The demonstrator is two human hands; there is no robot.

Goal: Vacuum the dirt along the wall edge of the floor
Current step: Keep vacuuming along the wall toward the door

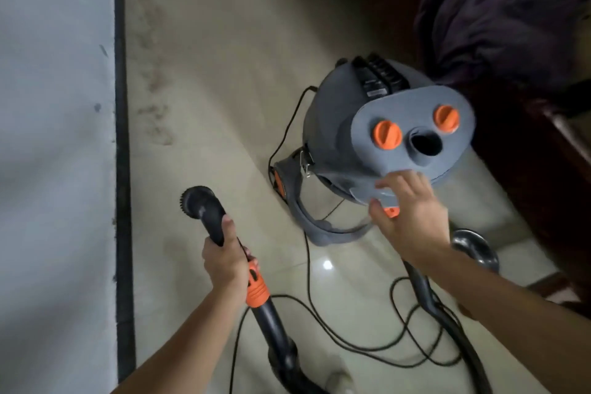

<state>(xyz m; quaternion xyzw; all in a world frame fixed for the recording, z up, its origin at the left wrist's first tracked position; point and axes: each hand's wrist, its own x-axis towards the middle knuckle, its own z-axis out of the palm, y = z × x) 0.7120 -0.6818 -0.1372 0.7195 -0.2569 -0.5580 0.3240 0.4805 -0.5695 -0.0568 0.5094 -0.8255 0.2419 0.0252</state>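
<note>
Clamping round the neck of the black brush nozzle [201, 205], your left grip [227, 261] holds it just ahead of the orange collar [257, 286], from which the black hose [275, 329] runs back toward you. Brush head: pointed forward, near the black skirting [121, 137] at the foot of the white wall [54, 137]. Right grip [406, 217]: fingers curled over the near rim of the grey vacuum cleaner [335, 125], thumb underneath, beside an orange latch [391, 211]. Cleaner top turned toward you, bearing 2 orange knobs [387, 134] and 1 open round port [427, 144] between them. Dirt [153, 89]: grey-brown smudges in a strip on the beige floor [224, 57], just beside the skirting, ahead of the brush and apart from it. Black power cord [308, 265]: looped loosely over the floor between your arms. 1 second nozzle [473, 246]: lying on the floor under your right forearm. Dark cloth [511, 9]: heaped at upper right over dark wooden furniture [527, 153].
</note>
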